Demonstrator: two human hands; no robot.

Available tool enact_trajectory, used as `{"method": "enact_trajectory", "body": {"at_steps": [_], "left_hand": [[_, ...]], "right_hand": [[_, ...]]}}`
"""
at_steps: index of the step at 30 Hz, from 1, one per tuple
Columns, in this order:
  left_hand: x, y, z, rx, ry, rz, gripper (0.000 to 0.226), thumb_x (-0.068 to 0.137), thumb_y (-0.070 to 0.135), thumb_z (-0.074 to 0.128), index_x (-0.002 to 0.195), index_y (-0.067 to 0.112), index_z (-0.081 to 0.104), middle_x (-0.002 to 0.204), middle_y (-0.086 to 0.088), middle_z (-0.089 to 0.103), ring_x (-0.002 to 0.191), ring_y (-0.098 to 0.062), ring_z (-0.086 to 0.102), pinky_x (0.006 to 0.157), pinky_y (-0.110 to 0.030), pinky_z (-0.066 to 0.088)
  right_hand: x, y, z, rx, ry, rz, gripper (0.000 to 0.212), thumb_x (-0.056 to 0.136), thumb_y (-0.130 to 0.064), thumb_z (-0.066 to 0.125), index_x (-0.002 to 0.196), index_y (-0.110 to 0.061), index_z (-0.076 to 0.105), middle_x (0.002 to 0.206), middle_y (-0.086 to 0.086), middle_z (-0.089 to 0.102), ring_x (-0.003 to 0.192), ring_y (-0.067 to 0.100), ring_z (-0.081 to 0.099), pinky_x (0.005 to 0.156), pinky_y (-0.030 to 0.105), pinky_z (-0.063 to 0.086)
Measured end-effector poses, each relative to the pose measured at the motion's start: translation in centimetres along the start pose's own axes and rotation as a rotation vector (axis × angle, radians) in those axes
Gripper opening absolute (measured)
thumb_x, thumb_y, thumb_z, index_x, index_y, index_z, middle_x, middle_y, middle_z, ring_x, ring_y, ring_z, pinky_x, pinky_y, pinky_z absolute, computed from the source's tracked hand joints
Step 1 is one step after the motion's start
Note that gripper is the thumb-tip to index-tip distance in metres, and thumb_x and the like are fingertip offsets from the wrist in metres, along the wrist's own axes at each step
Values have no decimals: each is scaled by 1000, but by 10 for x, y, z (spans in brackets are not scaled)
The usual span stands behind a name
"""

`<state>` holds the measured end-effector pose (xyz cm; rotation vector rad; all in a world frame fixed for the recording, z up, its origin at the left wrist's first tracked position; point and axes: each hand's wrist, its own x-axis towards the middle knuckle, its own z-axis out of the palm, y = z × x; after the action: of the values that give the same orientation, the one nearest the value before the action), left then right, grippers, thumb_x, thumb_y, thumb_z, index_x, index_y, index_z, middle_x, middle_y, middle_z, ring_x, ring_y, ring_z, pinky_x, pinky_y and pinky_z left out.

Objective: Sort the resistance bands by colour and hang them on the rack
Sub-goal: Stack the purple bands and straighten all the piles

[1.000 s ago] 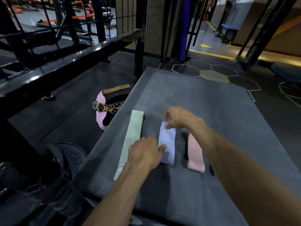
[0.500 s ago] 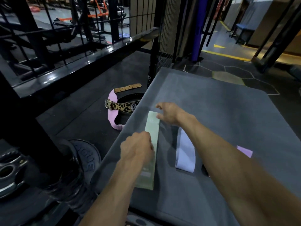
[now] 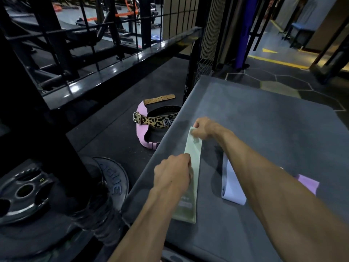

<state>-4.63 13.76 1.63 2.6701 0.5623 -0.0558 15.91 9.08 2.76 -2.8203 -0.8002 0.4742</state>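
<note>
1. Green band [image 3: 192, 167] lies lengthwise on the grey padded platform [image 3: 264, 120], near its left edge.
2. Right hand [image 3: 203, 129] pinches the band's far end.
3. Left hand [image 3: 172, 174] grips its middle, fingers curled.
4. Lavender band [image 3: 231, 184] and pink band [image 3: 308, 183] lie to the right, apart.

**Three bands on the grey mat**

The green band [image 3: 192, 167] lies flat and lengthwise near the mat's left edge, its far end lifted slightly. To its right lies the lavender band [image 3: 231, 188], a flat folded loop, partly hidden by a forearm. Further right, a corner of the pink band [image 3: 308, 183] shows.
</note>
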Motion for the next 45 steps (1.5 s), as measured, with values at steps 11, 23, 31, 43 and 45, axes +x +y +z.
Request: {"method": "enact_trajectory", "body": {"at_steps": [11,23,31,43,45], "left_hand": [[-11,3,-13,7,7,24,26,93,19,56,115,31,61,112,1,66,97,-25,61,72,-32,41],[-20,-12,-29,-73,-16,-41,16,84,22,51,87,36,58,105,1,63,96,-30,60,62,-23,38],[-26,-28,-45,-133,-41,-86,20,89,23,58,100,38,65,121,3,59,102,-24,57,89,-31,49],[-17,-33,-13,-491,-155,119,97,49,59,90,135,38,49,125,6,44,120,-18,52,102,-43,49],[-16,-22,-5,-394,-63,107,104,49,67,83,139,33,45,124,5,42,125,-21,45,103,-42,46]], "right_hand": [[-73,-24,-112,-5,319,-249,20,86,-31,70,89,-12,71,90,9,71,80,24,66,74,43,57],[-135,-56,-175,-38,611,-318,12,79,-25,69,88,-23,61,88,-2,65,82,20,62,73,34,54],[-154,-50,-107,-94,298,-296,9,76,-20,69,83,-15,70,85,5,71,80,24,66,71,38,57],[-175,-63,-98,132,-81,-266,11,75,-19,82,82,-17,73,91,8,75,84,28,74,75,46,63],[-176,-64,-99,153,-94,-249,13,76,-19,82,86,-15,74,96,9,74,87,28,74,75,47,63]]}}
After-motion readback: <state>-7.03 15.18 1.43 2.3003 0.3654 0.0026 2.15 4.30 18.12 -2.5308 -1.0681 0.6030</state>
